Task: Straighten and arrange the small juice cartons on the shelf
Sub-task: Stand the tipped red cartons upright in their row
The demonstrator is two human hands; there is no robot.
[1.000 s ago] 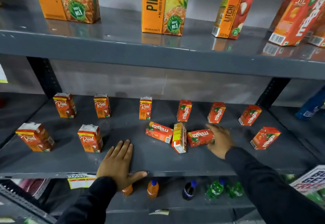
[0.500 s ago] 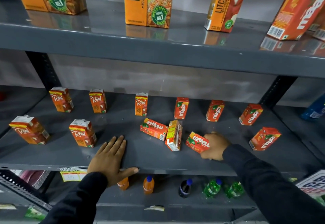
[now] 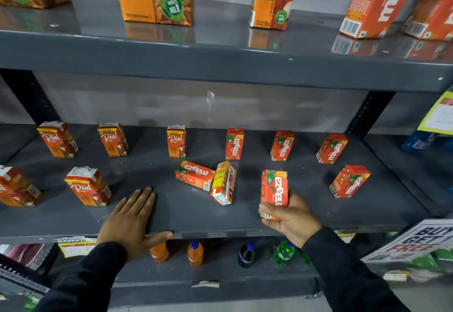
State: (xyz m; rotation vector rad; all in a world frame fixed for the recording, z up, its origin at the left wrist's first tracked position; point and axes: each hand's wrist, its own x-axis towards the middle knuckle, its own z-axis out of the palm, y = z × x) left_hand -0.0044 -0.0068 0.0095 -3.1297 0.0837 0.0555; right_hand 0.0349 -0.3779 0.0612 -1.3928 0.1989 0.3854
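Observation:
My right hand (image 3: 291, 216) grips a small red Maaza carton (image 3: 275, 188) and holds it upright over the front of the grey middle shelf (image 3: 196, 216). My left hand (image 3: 131, 218) lies flat and open on the shelf's front edge. Two more Maaza cartons lie tipped over mid-shelf: one flat on its side (image 3: 195, 175), one leaning against it (image 3: 224, 183). Three Maaza cartons stand along the back (image 3: 234, 143), and another stands front right (image 3: 350, 180). Small Real cartons stand at the left, three along the back (image 3: 176, 141) and two in front (image 3: 87, 186).
Large pineapple, litchi and Maaza cartons stand on the upper shelf (image 3: 220, 54). Small bottles (image 3: 195, 253) stand on the shelf below. A promotional sign (image 3: 416, 243) sticks out at the lower right. Black uprights (image 3: 370, 113) frame the shelf bay.
My right hand took hold of the fallen Maaza carton at mid-right, lifted it off the shelf and turned it upright. My left hand stayed flat on the shelf edge.

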